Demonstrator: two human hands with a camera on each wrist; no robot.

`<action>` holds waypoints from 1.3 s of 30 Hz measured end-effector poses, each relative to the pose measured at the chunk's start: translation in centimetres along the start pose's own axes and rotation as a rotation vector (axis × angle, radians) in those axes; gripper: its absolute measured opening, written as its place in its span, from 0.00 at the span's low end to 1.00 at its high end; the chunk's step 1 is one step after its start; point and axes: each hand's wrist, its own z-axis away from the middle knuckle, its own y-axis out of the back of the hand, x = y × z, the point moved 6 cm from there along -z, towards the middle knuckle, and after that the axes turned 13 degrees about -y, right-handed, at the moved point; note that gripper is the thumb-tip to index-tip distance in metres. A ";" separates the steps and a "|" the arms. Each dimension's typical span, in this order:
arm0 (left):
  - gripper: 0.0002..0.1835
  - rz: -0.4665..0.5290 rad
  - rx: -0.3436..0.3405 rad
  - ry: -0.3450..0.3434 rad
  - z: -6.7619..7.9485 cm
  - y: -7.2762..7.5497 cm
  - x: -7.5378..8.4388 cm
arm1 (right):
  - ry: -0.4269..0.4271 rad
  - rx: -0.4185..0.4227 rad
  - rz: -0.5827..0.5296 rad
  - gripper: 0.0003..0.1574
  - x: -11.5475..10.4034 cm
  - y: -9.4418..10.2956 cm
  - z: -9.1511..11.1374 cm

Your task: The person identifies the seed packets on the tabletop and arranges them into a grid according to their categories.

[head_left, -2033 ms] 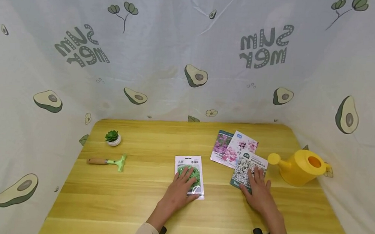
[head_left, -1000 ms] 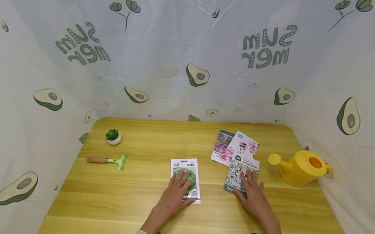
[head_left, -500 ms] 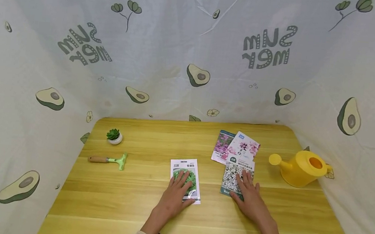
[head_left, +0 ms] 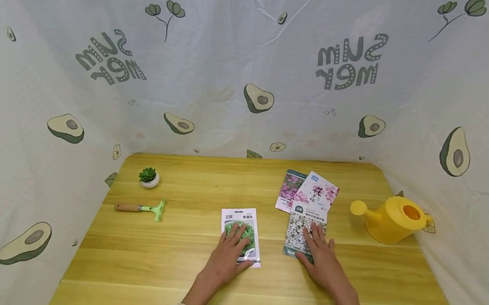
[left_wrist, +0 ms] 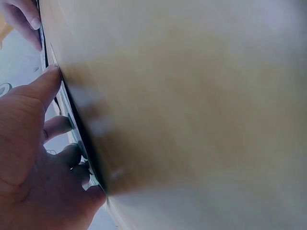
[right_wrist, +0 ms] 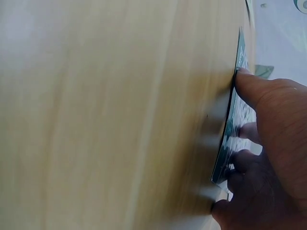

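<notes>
My left hand [head_left: 224, 258] rests with spread fingers on a seed packet with green leaves [head_left: 237, 214] near the middle of the table. In the left wrist view, the left hand's fingertips press along the packet's thin edge. My right hand [head_left: 323, 261] lies spread over the lower right of a seed packet with white flowers [head_left: 296, 231]. The right wrist view shows the right thumb and fingertips on that packet's dark green end. The white-flower packet's top overlaps a pink-blossom seed packet [head_left: 317, 191], which partly covers a purple-flower seed packet [head_left: 288, 191].
A yellow watering can [head_left: 389, 225] stands on the right of the wooden table [head_left: 163, 257]. On the left are a small potted succulent [head_left: 149, 177] and a green-headed hand tool with a wooden handle [head_left: 139, 208]. A printed cloth [head_left: 218, 61] surrounds the back and sides.
My right hand has slid the white-flower packet left and slightly toward me, straightening it. My left hand has drawn the green-leaf packet a little toward me and left.
</notes>
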 end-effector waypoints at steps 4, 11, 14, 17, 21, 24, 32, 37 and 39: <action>0.31 0.006 0.003 -0.006 0.2 -0.2 -0.2 | 0.010 0.004 0.006 0.49 0.0 -0.2 0.0; 0.31 0.011 0.026 -0.023 0.6 -0.3 -0.5 | 0.025 0.004 -0.003 0.48 -0.4 -0.4 0.2; 0.31 0.018 0.023 -0.022 0.7 -0.2 -0.4 | 0.029 0.011 0.000 0.48 -0.4 -0.4 0.2; 0.31 0.023 0.013 -0.016 0.7 -0.1 -0.3 | 0.029 0.011 -0.001 0.48 -0.4 -0.5 0.2; 0.31 0.030 0.010 -0.014 0.9 0.0 -0.2 | 0.026 0.009 -0.001 0.48 -0.4 -0.7 0.3; 0.31 0.036 0.011 -0.013 1.1 0.0 -0.2 | 0.029 0.003 0.003 0.48 -0.6 -0.8 0.4; 0.31 0.012 0.010 -0.010 1.8 -0.1 -0.3 | 0.060 0.014 -0.007 0.48 -1.3 -0.8 0.7; 0.31 0.015 0.015 -0.011 2.1 -0.2 0.0 | 0.061 0.012 0.000 0.48 -1.3 -1.0 0.9; 0.31 0.020 0.017 -0.011 2.2 -0.3 0.1 | 0.064 0.016 0.000 0.48 -1.4 -1.0 1.0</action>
